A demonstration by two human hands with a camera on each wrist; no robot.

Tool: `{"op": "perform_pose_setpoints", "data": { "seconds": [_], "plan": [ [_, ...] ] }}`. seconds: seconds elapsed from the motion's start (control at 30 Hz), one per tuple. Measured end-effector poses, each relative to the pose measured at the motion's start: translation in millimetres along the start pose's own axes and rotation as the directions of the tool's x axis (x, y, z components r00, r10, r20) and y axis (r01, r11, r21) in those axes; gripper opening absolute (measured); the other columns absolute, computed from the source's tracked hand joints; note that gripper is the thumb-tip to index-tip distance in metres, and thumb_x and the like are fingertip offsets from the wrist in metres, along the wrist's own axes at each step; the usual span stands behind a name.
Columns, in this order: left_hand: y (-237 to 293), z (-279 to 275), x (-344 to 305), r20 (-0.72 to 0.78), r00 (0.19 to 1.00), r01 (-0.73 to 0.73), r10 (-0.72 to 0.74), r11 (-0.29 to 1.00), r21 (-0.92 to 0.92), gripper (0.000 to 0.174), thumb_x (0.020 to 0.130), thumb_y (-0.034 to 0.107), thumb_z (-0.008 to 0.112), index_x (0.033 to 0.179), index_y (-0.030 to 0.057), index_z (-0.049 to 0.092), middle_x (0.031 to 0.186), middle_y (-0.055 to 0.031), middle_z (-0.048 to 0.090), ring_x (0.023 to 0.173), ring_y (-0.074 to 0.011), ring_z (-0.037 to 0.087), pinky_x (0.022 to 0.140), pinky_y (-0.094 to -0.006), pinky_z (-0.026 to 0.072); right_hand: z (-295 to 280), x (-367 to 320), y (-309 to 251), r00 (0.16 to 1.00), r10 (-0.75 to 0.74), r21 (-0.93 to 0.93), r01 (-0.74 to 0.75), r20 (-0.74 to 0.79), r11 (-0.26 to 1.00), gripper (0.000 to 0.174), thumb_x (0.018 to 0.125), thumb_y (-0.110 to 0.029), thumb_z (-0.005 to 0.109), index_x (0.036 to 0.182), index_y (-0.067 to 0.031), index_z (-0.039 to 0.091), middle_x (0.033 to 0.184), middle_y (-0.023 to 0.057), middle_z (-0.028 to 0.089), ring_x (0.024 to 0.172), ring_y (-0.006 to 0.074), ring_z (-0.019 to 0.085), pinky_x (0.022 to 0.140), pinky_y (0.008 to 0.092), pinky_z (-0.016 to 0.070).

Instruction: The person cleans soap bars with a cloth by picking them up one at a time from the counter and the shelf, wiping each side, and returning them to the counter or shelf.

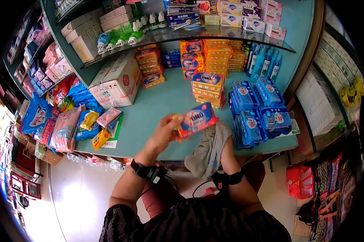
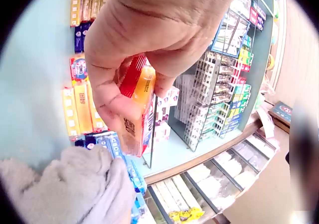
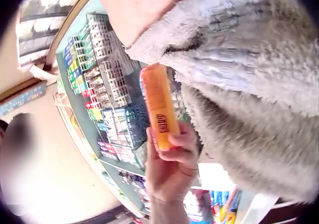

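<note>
An orange and blue OMO soap pack (image 1: pixel 197 120) is held up over the counter's front part, its left end pinched by my left hand (image 1: pixel 161 133). In the left wrist view the thumb and fingers of the left hand (image 2: pixel 144 44) curl round the pack (image 2: pixel 140 99). A grey cloth (image 1: pixel 208 151) drapes over my right hand (image 1: pixel 227 151) and hides its fingers. The right wrist view has the cloth (image 3: pixel 249 74) close to the pack's (image 3: pixel 159 104) upper end; whether they touch I cannot tell. Behind the held pack stands a stack of OMO packs (image 1: pixel 208 90).
Blue packs (image 1: pixel 248 109) stand in piles at the right of the counter (image 1: pixel 161 105). At the left are a white carton (image 1: pixel 117 80) and several bagged goods (image 1: pixel 69 125). More orange packs (image 1: pixel 218 56) line the back beneath a glass shelf (image 1: pixel 182 34).
</note>
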State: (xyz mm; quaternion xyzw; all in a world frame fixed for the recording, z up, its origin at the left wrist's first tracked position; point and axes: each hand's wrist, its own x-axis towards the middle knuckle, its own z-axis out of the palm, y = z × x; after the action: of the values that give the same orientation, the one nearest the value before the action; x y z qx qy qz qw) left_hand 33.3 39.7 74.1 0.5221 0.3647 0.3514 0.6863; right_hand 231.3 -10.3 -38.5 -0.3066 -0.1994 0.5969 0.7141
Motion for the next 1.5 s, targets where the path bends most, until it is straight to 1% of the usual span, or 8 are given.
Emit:
{"op": "perform_pose_setpoints", "data": {
  "seconds": [0.37,0.53,0.73,0.83,0.97,1.13,1.43,1.5],
  "plan": [
    [77.3,13.8,148.8,-0.046,0.985,-0.150,0.168,0.952,0.266,0.042,0.088,0.044,0.052,0.097,0.0028,0.052,0.070,-0.0047,0.058,0.050,-0.0108,0.054,0.039,-0.0205,0.0327,-50.1,27.1,38.7,0.953,-0.105,0.009,0.106,0.284,0.994,0.030,0.093,-0.011,0.043,0.121,-0.0012,0.044,0.118,0.0108,0.050,0.105,0.0196,0.051,0.092,0.0299,0.0430],
    [73.9,22.1,190.7,-0.105,0.983,-0.098,0.152,0.913,0.396,0.050,0.085,0.047,0.054,0.100,-0.0006,0.056,0.066,-0.0083,0.060,0.050,-0.0160,0.059,0.044,-0.0252,0.0449,-59.3,23.7,32.8,0.958,-0.105,-0.164,0.152,0.266,0.975,0.033,0.093,-0.010,0.041,0.126,-0.0019,0.041,0.126,0.0119,0.046,0.115,0.0202,0.047,0.098,0.0303,0.0382],
    [75.2,26.9,188.7,-0.108,0.958,-0.100,0.267,0.658,0.747,0.054,0.085,0.051,0.050,0.101,-0.0001,0.061,0.076,-0.0150,0.064,0.062,-0.0232,0.064,0.059,-0.0330,0.0504,-25.0,6.1,14.6,0.976,-0.084,0.110,0.062,0.201,0.992,0.028,0.089,-0.008,0.052,0.115,0.0000,0.048,0.112,0.0088,0.052,0.102,0.0165,0.051,0.089,0.0288,0.0428],
    [71.4,34.5,179.0,0.046,0.841,-0.189,0.539,0.213,0.959,0.059,0.084,0.055,0.046,0.103,0.0010,0.061,0.087,-0.0206,0.064,0.081,-0.0313,0.064,0.072,-0.0392,0.0495,-38.0,12.4,27.4,0.970,-0.170,-0.244,0.210,0.173,0.947,0.028,0.090,-0.009,0.051,0.116,0.0003,0.048,0.113,0.0081,0.051,0.102,0.0167,0.051,0.090,0.0288,0.0426],
    [72.3,33.1,178.7,-0.112,0.884,-0.041,0.454,0.314,0.949,0.060,0.085,0.057,0.042,0.105,0.0037,0.061,0.092,-0.0215,0.063,0.092,-0.0344,0.060,0.079,-0.0418,0.0471,-47.9,13.6,27.0,0.923,-0.230,-0.342,0.334,0.310,0.878,0.029,0.091,-0.009,0.049,0.118,0.0007,0.047,0.116,0.0076,0.050,0.104,0.0167,0.050,0.091,0.0291,0.0414],
    [58.0,-28.5,193.7,-0.143,0.816,-0.151,0.560,0.445,0.883,0.045,0.084,0.041,0.054,0.107,0.0037,0.059,0.094,-0.0200,0.062,0.095,-0.0334,0.058,0.082,-0.0409,0.0453,-67.5,15.4,38.1,0.984,-0.088,-0.407,0.144,0.152,0.902,0.032,0.093,-0.014,0.046,0.122,-0.0006,0.045,0.121,0.0091,0.048,0.110,0.0179,0.048,0.095,0.0307,0.0391],
    [5.1,-182.9,230.8,-0.344,0.854,0.306,0.391,0.157,0.939,0.067,0.072,0.033,0.064,0.128,0.0072,0.038,0.133,-0.0160,0.036,0.116,-0.0334,0.045,0.092,-0.0413,0.0421,-83.1,19.4,36.5,0.994,0.057,-0.481,-0.004,0.096,0.877,0.042,0.096,-0.030,0.036,0.132,-0.0092,0.037,0.133,0.0075,0.042,0.120,0.0222,0.042,0.102,0.0351,0.0335],
    [6.4,-192.6,235.9,-0.364,0.855,0.340,0.368,0.131,0.931,0.073,0.071,0.032,0.065,0.131,0.0068,0.033,0.132,-0.0150,0.036,0.118,-0.0335,0.042,0.094,-0.0425,0.0400,-65.3,6.1,22.3,0.992,0.123,-0.237,-0.121,-0.005,0.964,0.042,0.096,-0.032,0.035,0.132,-0.0099,0.037,0.133,0.0070,0.042,0.119,0.0215,0.043,0.102,0.0347,0.0339]
  ]
}}
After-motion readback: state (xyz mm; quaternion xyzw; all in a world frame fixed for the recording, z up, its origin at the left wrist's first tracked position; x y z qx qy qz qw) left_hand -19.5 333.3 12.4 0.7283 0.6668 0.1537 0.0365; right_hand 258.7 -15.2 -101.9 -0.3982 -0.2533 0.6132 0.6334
